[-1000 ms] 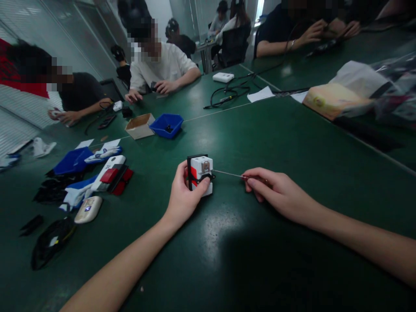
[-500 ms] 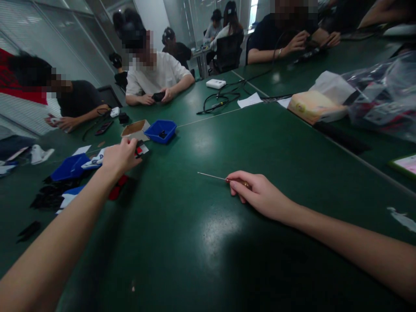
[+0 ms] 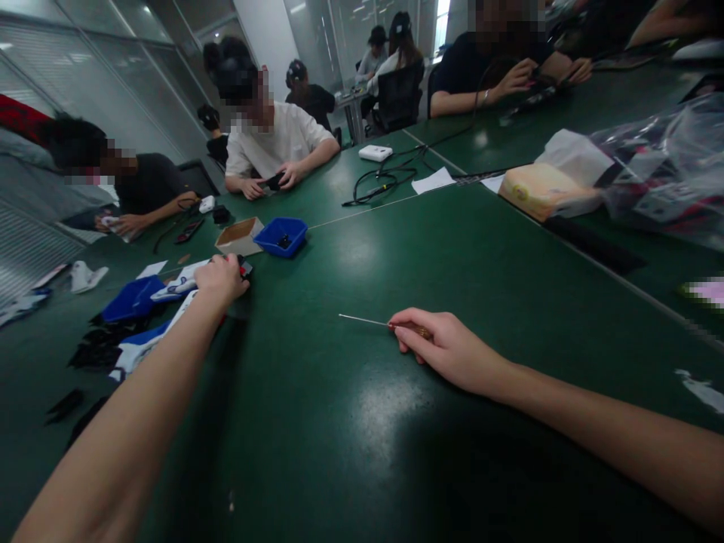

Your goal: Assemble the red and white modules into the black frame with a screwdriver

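My right hand point(image 3: 433, 343) is closed around the amber handle of a thin screwdriver point(image 3: 362, 320); its metal shaft points left, just over the green table. Away to the left, my left hand point(image 3: 219, 277) is closed on a small black, red and grey piece point(image 3: 245, 269), mostly covered by the fingers. Next to that hand lie white and blue packages point(image 3: 181, 285) and a blue tray point(image 3: 133, 297). Just beyond it stand a cardboard box point(image 3: 238, 237) and a second blue tray point(image 3: 281, 235) with small black parts inside.
Black pieces point(image 3: 93, 348) lie at the left. Toward the back are a black cable point(image 3: 373, 185), a white device point(image 3: 375, 153) and paper point(image 3: 433, 181). A tissue pack point(image 3: 546, 190) and clear plastic bags point(image 3: 667, 177) occupy the right. Several people sit around the table.
My left hand has moved slightly right and down in the view with the small piece. A red item beneath it is now mostly hidden by my arm. My right hand still holds the screwdriver.
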`<act>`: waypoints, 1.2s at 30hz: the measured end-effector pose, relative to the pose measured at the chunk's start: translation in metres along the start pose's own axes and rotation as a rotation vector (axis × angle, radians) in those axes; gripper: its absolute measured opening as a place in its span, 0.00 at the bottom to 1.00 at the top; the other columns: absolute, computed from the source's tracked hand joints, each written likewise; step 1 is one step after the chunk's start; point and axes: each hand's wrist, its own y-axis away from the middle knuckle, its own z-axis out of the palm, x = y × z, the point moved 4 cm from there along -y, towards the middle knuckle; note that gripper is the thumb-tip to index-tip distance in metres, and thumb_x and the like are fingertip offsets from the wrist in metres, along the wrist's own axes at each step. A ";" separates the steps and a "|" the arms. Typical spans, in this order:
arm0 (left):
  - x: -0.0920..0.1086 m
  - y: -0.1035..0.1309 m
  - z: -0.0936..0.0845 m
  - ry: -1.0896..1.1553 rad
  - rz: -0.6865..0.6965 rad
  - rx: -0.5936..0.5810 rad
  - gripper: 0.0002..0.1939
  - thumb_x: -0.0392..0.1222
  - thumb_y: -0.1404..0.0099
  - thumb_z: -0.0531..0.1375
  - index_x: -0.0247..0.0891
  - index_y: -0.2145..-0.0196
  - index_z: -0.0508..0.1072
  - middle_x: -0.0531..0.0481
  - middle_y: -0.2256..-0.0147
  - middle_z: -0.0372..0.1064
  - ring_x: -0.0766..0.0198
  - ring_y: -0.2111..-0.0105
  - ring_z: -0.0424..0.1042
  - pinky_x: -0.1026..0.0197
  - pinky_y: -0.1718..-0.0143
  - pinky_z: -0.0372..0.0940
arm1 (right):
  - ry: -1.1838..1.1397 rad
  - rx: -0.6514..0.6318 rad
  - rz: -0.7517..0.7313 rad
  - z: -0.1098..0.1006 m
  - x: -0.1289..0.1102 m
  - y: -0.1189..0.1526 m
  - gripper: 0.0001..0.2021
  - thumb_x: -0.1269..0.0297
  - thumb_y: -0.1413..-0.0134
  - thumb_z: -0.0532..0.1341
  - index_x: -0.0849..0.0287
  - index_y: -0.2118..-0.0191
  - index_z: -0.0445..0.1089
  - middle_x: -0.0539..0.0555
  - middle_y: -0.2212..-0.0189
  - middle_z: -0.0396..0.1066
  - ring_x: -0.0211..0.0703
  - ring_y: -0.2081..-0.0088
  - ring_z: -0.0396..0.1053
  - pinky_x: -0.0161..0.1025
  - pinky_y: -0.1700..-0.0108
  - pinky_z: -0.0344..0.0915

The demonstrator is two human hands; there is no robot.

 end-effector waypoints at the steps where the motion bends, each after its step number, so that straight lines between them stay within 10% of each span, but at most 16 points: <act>1: 0.001 0.002 -0.002 -0.005 0.005 -0.007 0.37 0.56 0.40 0.62 0.28 0.40 0.65 0.16 0.42 0.64 0.23 0.44 0.68 0.34 0.51 0.65 | 0.003 -0.003 -0.007 0.000 -0.001 0.001 0.16 0.56 0.30 0.55 0.60 0.51 0.74 0.52 0.70 0.76 0.38 0.73 0.70 0.37 0.69 0.65; 9: -0.027 0.061 -0.023 0.063 -0.048 0.021 0.38 0.67 0.30 0.46 0.30 0.39 0.63 0.22 0.42 0.66 0.24 0.45 0.70 0.34 0.56 0.68 | 0.016 -0.019 -0.019 -0.001 -0.004 0.003 0.15 0.56 0.30 0.55 0.61 0.52 0.74 0.53 0.70 0.76 0.39 0.73 0.70 0.38 0.68 0.66; 15: -0.048 0.109 0.000 0.127 -0.105 -0.015 0.40 0.69 0.30 0.44 0.28 0.41 0.65 0.22 0.44 0.67 0.21 0.48 0.71 0.34 0.58 0.69 | 0.043 -0.024 -0.017 0.002 -0.002 0.003 0.15 0.56 0.30 0.55 0.60 0.51 0.74 0.53 0.69 0.77 0.40 0.71 0.72 0.38 0.67 0.66; 27: -0.055 0.119 0.011 0.190 -0.163 -0.037 0.40 0.65 0.27 0.45 0.29 0.33 0.58 0.21 0.40 0.67 0.26 0.44 0.71 0.39 0.54 0.70 | 0.053 -0.019 -0.006 0.001 0.002 0.004 0.15 0.56 0.31 0.56 0.60 0.51 0.74 0.52 0.70 0.76 0.39 0.73 0.70 0.37 0.68 0.64; 36: -0.055 0.134 -0.010 0.496 -0.191 0.511 0.33 0.56 0.31 0.59 0.35 0.35 0.65 0.32 0.43 0.73 0.37 0.46 0.75 0.38 0.47 0.70 | -0.056 0.049 0.000 0.002 0.004 0.005 0.11 0.57 0.32 0.57 0.58 0.53 0.69 0.53 0.67 0.76 0.39 0.72 0.70 0.36 0.69 0.66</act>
